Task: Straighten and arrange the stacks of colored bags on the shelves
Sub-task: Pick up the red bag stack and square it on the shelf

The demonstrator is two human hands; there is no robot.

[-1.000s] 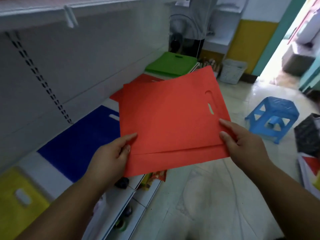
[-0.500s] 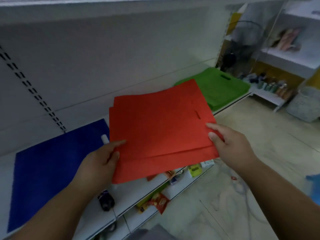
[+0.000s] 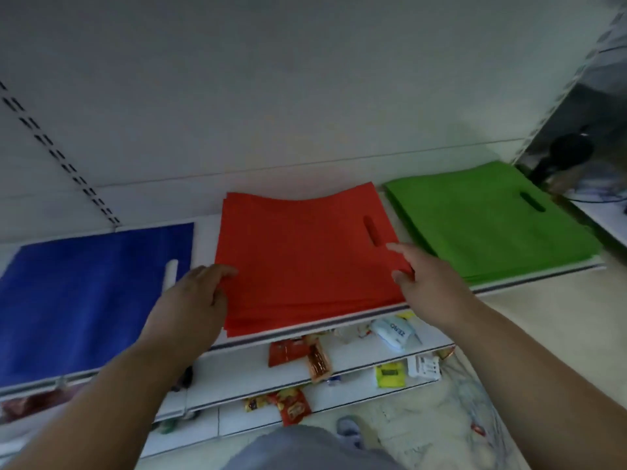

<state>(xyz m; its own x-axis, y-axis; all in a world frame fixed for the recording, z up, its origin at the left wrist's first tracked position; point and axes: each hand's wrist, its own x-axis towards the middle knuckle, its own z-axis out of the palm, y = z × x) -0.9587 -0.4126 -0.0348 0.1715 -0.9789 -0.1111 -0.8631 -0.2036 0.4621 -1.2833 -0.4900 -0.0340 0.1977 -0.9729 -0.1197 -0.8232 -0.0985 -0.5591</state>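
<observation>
Your white metal shelf (image 3: 207,232) carries three flat stacks of handled fabric bags: blue (image 3: 88,300), red (image 3: 305,259), green (image 3: 492,225), left to right.

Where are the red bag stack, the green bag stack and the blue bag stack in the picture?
red bag stack (image 3: 305,256), head view, middle of the top bag.
green bag stack (image 3: 488,225), head view, middle of the top bag.
blue bag stack (image 3: 84,300), head view, middle of the top bag.

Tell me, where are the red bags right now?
The red bags lie stacked on the white shelf, mid-picture, between the blue bags and the green bags, with the left hand and right hand at their sides.
</observation>
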